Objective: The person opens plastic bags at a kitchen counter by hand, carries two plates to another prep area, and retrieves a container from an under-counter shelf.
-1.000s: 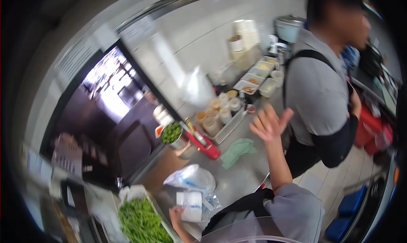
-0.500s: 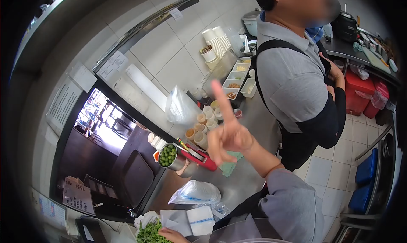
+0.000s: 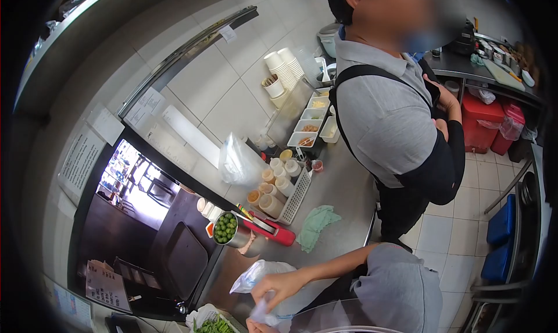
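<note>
My right hand [image 3: 280, 285] is closed in a pinch over the near end of the counter, its fingers on a thin, whitish plastic bag [image 3: 265, 311]. Just below, at the bottom edge, my left hand [image 3: 260, 326] grips the same bag from the other side; part of this hand is cut off. Behind my right hand lies a filled clear bag [image 3: 260, 271], partly covered by the hand. Green leaves [image 3: 214, 326] fill a white basket [image 3: 200, 314] to the left of my hands.
A metal pot of green limes [image 3: 226, 228], a red tape dispenser [image 3: 276, 233], a green cloth [image 3: 317, 225] and a white basket of sauce bottles [image 3: 297, 196] stand along the steel counter. A co-worker [image 3: 389, 112] with folded arms stands at its right side. A dark tray [image 3: 183, 251] lies in the hatch.
My right hand has come down from a raised, pointing pose to the bag. My left hand has left the green leaves and moved right to meet it.
</note>
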Tool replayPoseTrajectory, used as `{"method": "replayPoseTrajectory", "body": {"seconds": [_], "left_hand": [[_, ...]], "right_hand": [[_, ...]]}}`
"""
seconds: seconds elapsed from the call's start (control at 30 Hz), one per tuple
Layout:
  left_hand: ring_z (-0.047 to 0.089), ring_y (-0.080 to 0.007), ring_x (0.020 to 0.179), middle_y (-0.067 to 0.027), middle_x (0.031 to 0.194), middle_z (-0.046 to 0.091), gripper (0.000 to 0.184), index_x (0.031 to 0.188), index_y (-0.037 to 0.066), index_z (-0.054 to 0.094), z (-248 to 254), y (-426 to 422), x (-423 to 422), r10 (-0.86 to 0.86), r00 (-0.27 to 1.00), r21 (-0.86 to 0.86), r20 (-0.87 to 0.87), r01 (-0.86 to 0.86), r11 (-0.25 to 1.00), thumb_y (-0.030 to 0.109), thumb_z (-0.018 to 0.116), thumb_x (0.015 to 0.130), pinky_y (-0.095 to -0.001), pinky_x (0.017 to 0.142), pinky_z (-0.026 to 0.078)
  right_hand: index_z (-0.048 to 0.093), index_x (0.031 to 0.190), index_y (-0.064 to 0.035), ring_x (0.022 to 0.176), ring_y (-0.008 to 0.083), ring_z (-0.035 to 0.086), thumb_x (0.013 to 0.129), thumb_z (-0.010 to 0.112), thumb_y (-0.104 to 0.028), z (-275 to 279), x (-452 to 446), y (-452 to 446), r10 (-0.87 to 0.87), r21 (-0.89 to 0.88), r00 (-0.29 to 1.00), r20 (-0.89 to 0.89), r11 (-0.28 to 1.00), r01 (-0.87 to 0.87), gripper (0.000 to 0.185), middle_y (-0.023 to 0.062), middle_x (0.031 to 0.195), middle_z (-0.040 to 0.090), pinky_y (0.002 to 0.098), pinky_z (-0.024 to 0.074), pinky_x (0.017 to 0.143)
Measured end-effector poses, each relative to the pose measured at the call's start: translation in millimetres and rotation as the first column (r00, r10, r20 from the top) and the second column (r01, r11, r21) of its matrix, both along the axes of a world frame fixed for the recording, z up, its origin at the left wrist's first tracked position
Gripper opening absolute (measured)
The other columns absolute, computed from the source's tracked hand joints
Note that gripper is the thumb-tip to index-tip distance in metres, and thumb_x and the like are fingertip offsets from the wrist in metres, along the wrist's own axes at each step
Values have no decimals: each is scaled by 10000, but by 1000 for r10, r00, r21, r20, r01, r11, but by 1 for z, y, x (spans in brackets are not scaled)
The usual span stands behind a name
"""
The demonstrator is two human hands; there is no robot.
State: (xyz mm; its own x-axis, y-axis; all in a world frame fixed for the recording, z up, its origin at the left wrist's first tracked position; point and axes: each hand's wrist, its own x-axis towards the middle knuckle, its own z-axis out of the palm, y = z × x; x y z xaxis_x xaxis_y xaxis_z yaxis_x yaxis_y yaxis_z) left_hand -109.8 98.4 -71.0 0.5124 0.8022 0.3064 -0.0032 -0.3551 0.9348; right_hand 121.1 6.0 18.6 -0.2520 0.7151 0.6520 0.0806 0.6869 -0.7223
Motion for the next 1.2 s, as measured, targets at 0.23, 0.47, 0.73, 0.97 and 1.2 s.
{"method": "replayPoseTrajectory", "body": {"seconds": [0.23,0.47,0.73,0.97,1.2], "left_hand": [[534,-176,808,-101,961,524,459,1136,13,426,-11,-6,27,21,970,99,243,-47,994,337,564,842,-311,717,457],[525,-172,715,-113,808,552,306,1012,-26,504,-3,-13,19,273,955,108,115,-285,952,212,588,839,-302,658,457],[521,-212,617,-144,716,557,165,876,-36,556,18,-48,36,423,904,-75,62,-419,905,120,595,835,-313,567,453],[506,-204,564,-91,638,529,91,790,-25,576,25,-48,44,334,942,147,31,-335,931,56,616,800,-300,535,443],[525,-168,739,-96,753,542,231,919,-29,552,-71,44,-2,-84,969,106,-230,111,988,187,562,838,-297,690,447]], "right_hand": [[589,862,4,683,140,543,837,591,-294,-12,13,-14,-240,-431,934,263,837,337,299,84,700,565,296,417,610],[593,849,12,655,199,533,872,537,-306,-20,6,-17,-439,-235,898,-17,875,423,323,109,726,570,341,414,604],[534,1136,-14,977,146,523,936,409,-242,-31,6,-9,-449,-76,888,-100,893,443,329,115,1086,568,309,399,866],[549,1144,-26,1009,141,505,947,395,-233,-21,10,-14,-119,-309,820,-561,948,-74,324,67,1072,566,296,378,896],[547,1120,0,881,124,542,930,445,-236,-29,24,-4,-289,-435,690,-663,899,-42,320,72,1045,579,267,428,796]]}}
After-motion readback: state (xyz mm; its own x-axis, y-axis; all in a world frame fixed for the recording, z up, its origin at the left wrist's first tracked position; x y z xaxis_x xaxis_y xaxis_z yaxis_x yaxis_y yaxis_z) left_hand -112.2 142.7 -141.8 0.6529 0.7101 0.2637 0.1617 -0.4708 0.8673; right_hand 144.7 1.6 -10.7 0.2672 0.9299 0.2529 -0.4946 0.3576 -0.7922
